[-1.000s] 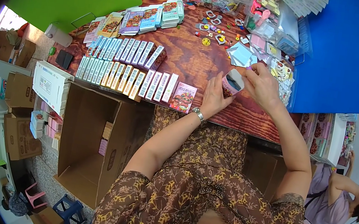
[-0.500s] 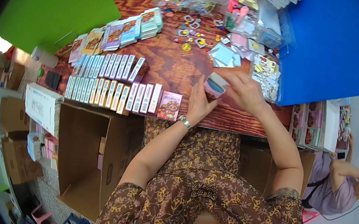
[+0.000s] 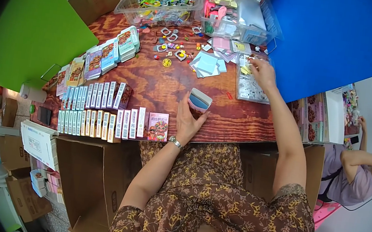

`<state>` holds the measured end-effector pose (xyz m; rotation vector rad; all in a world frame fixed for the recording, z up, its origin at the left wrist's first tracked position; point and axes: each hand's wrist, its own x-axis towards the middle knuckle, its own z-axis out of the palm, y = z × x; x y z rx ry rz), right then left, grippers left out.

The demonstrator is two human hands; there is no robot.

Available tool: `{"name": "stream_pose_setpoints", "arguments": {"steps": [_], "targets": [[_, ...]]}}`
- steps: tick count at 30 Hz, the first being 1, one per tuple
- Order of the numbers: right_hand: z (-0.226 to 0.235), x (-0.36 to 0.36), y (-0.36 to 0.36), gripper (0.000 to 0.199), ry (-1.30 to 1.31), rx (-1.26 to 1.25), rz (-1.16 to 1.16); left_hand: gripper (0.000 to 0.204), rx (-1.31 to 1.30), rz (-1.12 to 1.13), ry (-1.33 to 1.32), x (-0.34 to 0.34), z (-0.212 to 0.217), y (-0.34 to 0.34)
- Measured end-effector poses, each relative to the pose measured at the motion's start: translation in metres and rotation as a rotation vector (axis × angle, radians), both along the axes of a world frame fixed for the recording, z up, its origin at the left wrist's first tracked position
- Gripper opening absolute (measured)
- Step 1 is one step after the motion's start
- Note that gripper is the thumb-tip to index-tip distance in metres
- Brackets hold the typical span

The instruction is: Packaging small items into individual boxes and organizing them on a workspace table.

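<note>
My left hand [image 3: 187,120] is wrapped round a small carton [image 3: 192,109] near the table's front edge. The carton's top end is open, and something blue shows inside. Farther to the right, my right hand [image 3: 263,73] reaches over a shallow clear tray [image 3: 252,100] of small white and yellow pieces. Its fingers are drawn together at the pieces; what they grip, if anything, is too small to make out. Left of the carton lies a pink carton [image 3: 158,127], at the end of rows of small upright cartons [image 3: 95,124].
Pale blue cards [image 3: 207,63] and loose trinkets [image 3: 167,63] lie mid-table. Stacks of flat cartons [image 3: 128,42] fan out at the left. Clear bins [image 3: 125,5] stand at the back. Green [image 3: 33,25] and blue [image 3: 327,40] panels flank the table; another person [image 3: 347,177] sits at the right.
My right hand has left the carton and moved away to the right, onto the tray of pieces. The left hand still holds the carton. The whole view has shifted.
</note>
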<state>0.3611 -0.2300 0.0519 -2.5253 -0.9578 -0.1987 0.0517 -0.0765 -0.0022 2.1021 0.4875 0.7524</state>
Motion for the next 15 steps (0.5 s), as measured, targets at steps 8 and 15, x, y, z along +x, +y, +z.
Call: {"name": "stream_pose_setpoints", "arguments": {"steps": [8,15], "targets": [[-0.006,0.003,0.036,0.034,0.015,0.0,-0.344,0.095,0.001,0.002,0.026,-0.003,-0.005,0.0],[-0.011,0.019,0.03,0.03,0.119,0.034,-0.468,0.095,-0.011,-0.007,0.013,-0.001,-0.002,0.0]]}}
